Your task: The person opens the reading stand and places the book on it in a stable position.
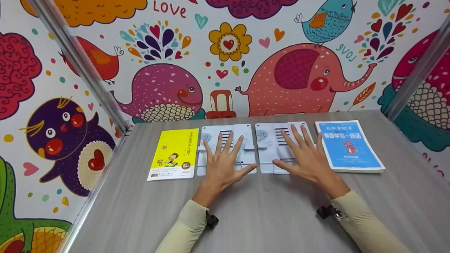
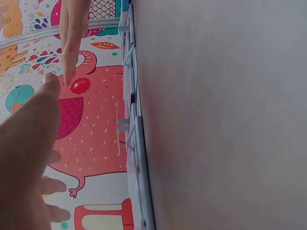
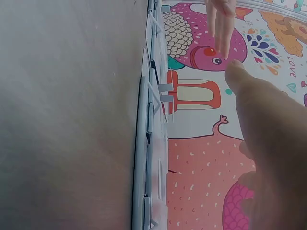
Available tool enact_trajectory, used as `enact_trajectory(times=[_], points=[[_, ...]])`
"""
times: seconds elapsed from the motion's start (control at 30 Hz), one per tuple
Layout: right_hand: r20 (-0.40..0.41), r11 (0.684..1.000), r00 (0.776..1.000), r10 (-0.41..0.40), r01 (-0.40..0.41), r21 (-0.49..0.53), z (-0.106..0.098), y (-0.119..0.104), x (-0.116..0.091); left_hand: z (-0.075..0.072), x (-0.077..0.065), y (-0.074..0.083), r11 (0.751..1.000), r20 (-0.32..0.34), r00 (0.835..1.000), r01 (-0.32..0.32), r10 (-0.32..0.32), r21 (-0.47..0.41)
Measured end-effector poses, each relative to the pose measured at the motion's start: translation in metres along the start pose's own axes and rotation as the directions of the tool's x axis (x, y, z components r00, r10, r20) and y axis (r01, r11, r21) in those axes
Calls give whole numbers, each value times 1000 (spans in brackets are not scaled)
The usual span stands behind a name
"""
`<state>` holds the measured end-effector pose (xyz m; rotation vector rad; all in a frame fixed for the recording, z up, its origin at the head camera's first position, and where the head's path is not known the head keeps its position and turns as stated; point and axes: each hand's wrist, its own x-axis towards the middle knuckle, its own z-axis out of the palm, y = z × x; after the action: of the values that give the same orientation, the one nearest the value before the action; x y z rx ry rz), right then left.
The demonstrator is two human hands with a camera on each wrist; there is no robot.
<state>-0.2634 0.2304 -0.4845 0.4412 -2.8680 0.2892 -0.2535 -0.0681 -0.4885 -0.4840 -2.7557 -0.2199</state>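
Two white flat folding book stands (image 1: 249,154) lie side by side on the grey table, with slots, metal wire pieces and small printed pictures. My left hand (image 1: 222,165) is spread over the left stand, fingers straight and apart. Over the other stand (image 1: 266,154) my right hand (image 1: 305,158) is spread the same way, thumb pointing inward. Neither hand holds anything. Seen edge-on in the left wrist view, the stands (image 2: 138,158) lie low while the left hand (image 2: 29,148) hovers above them. The right wrist view likewise shows a gap below the right hand (image 3: 273,139).
A yellow book (image 1: 175,149) lies left of the stands, and a thicker blue book (image 1: 348,147) lies to their right. Behind the table (image 1: 267,214) rises a wall (image 1: 232,77) with cartoon animals. Metal posts (image 1: 82,66) stand at the corners.
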Motion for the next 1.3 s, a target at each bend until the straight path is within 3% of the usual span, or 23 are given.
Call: enact_trajectory(times=[0.17,0.37,0.6,0.77,0.97,1.1,1.2,1.3], points=[[-44,1000,999,-21,21,10,-1,-1,-1,1,1,8,999,-31,999,-35,34,-37],[-172,997,983,-57,65,36,-2,1,-4,2,4,20,993,-46,996,-74,71,-89],[-247,984,969,-12,55,168,-2,9,-14,5,7,39,969,-44,991,-135,129,-206],[-194,966,980,50,1,257,2,21,-23,10,9,54,939,-29,985,-173,172,-298],[-43,921,993,109,-84,379,5,40,-31,17,11,74,904,96,981,-115,169,-411],[56,897,991,121,-134,421,5,50,-34,24,14,82,876,128,976,-96,176,-472],[87,881,990,112,-140,451,5,56,-35,29,14,82,845,150,972,-73,179,-529],[112,860,990,87,-132,493,5,61,-36,31,15,79,796,178,967,-38,181,-604]])
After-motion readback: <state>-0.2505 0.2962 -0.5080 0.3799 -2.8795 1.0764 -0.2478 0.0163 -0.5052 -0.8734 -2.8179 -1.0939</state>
